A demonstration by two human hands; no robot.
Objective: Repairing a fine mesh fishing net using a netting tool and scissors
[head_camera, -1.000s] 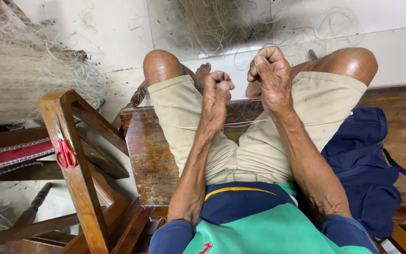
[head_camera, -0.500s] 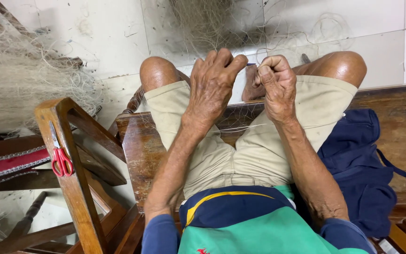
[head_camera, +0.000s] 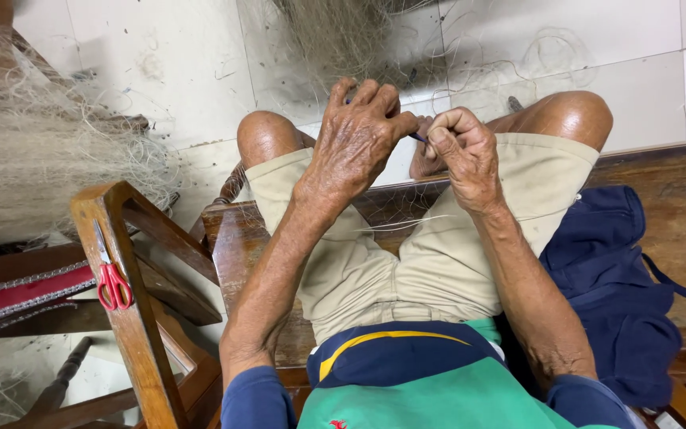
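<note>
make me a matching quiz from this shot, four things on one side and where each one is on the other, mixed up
Things:
1. scissors
2. dark blue cloth
3. fishing net heap
4. thin dark tool

Places:
A. pinched between the left hand and the right hand, above the knees
B. piled at the far left, beyond the wooden chair
C. on the wooden bench, beside the person's right thigh
D. lying on the chair's wooden arm

Pairs: 1-D, 2-C, 3-B, 4-A

The left hand [head_camera: 359,139] hides most of the thin dark tool [head_camera: 418,137] it grips
</note>
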